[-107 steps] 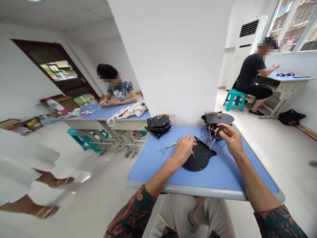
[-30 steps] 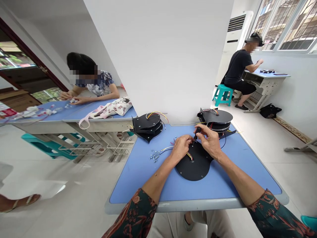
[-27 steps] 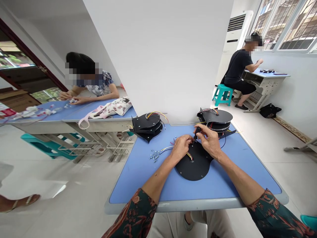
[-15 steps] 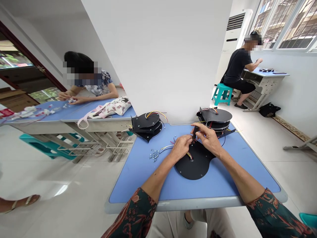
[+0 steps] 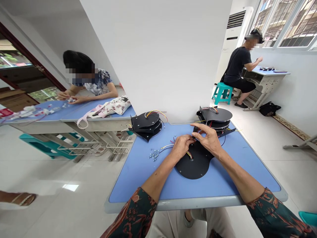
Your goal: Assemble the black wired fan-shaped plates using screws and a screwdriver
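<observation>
On the blue table lies a black plate (image 5: 192,167) with a rounded near end, small screws in it and coloured wires (image 5: 189,154) coming from its middle. My right hand (image 5: 209,140) grips the dark handle of a screwdriver (image 5: 195,129), held upright over the plate's far part. My left hand (image 5: 182,146) rests at the plate's far left side, its fingers pinched near the screwdriver's lower end. What those fingertips hold is hidden. A small heap of silver screws (image 5: 154,154) lies to the left of my left hand.
Stacked black plates with wires (image 5: 147,123) stand at the table's far left, and another stack (image 5: 218,117) at the far right. A white wall (image 5: 158,59) rises behind the table. One person (image 5: 86,77) works at the left tables; another (image 5: 239,66) sits at the far right.
My right hand has shifted slightly and its fingers have turned around the screwdriver handle. My left hand stays nearly in place. At the far left, a person's foot has moved a little.
</observation>
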### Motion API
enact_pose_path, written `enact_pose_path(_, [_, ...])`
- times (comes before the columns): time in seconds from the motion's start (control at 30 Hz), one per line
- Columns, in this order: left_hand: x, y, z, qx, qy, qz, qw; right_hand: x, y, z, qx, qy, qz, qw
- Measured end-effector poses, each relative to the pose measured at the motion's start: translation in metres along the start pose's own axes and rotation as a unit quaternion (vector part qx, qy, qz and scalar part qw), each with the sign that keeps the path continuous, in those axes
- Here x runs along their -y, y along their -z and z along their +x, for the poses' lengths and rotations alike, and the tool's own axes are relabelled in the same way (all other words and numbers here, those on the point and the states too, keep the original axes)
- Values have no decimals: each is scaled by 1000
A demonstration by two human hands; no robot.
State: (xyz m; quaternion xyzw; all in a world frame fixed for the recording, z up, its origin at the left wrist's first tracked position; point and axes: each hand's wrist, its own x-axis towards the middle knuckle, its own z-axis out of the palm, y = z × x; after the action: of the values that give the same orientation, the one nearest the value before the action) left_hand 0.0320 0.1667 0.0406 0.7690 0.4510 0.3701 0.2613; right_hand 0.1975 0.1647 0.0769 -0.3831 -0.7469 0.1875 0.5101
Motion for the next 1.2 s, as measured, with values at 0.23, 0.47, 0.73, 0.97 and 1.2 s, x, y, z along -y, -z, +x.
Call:
enact_pose_path(0.23, [1,0,1,6,-13,33,999,-7,0,6,-17,-12,1,1000])
enact_pose_path(0.47, [4,-4,3,4,-33,72,997,-11,8,12,37,14,29,999])
enact_pose_path(0.73, [11,-7,2,3,-65,111,992,-13,13,23,110,11,94,989])
enact_pose_path(0.97, [10,-3,3,16,-75,82,994,-24,20,24,139,-54,192,970])
enact_pose_path(1.2, [7,-4,5,13,-56,66,996,-5,8,12,-5,-13,-14,1000])
